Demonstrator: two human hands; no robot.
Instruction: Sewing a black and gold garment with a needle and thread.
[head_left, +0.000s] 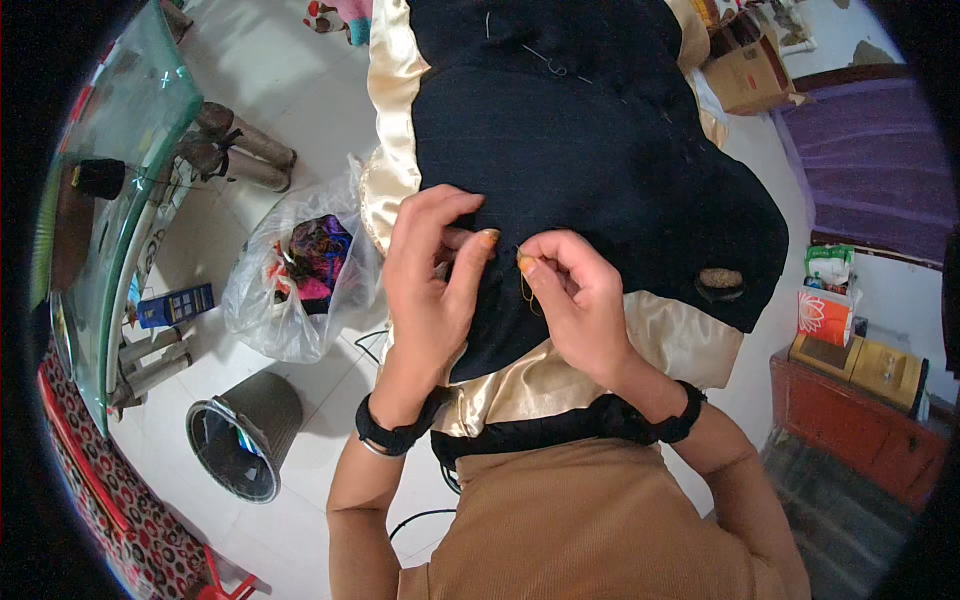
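Black fabric (570, 150) lies spread before me over shiny cream satin cloth (510, 382), which shows along its left and lower edges. Light stitches (555, 67) mark the black fabric near the top. My right hand (577, 296) pinches a yellow thread (529, 291) between thumb and index finger; a thin needle-like tip seems to stick up there, too small to be sure. My left hand (439, 270) is just left of it over the black fabric, fingers curled and apart, with no held thing visible. A small brownish oval object (720, 279) rests on the fabric at the right.
On the floor at left stand a dark waste bin (289, 405) and a clear plastic bag (262, 315) holding colourful material. A glass-topped table (172, 97) is farther left. A cardboard box (750, 75) stands at upper right, a red cabinet (847, 420) at right.
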